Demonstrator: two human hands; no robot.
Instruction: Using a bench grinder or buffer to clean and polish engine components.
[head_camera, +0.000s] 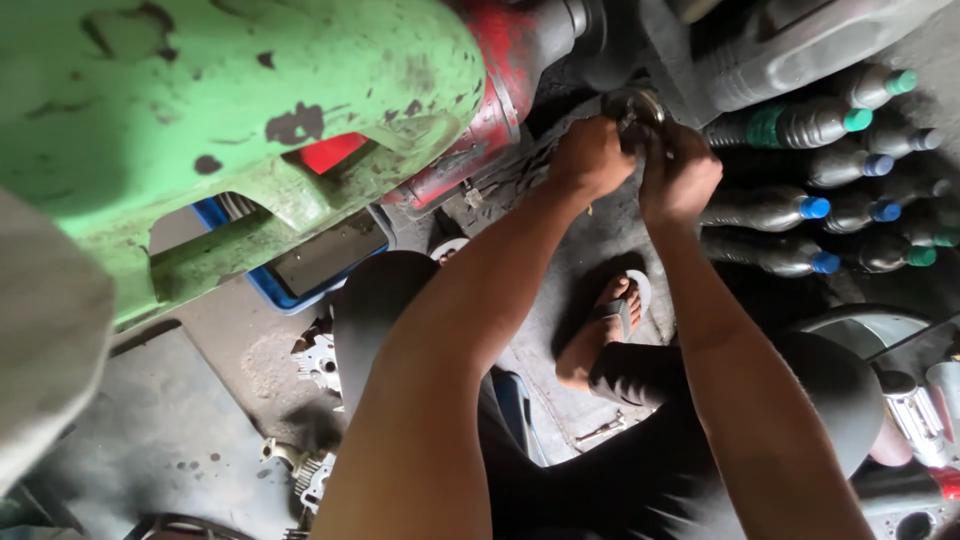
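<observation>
Grey blurred cloth edge (40, 330) and chipped green metal bodywork (230, 110) fill my near left, while both hands meet on a round shiny metal fitting (634, 106) at top centre.

Left to right from my feed: a blue plastic tray (262, 285) sits under the green panel, a red painted housing (490, 90) runs toward the fitting, my left hand (590, 155) is closed in a fist with fingers curled tight against the fitting's left side, and my right hand (680, 175) wraps it from the right, fingers pressed together. Dark plastic bottles with blue and green caps (800, 205) lie in rows beside them. I judge that steady, opposed pressure from both fists, wrists straight, suits this grip best.
</observation>
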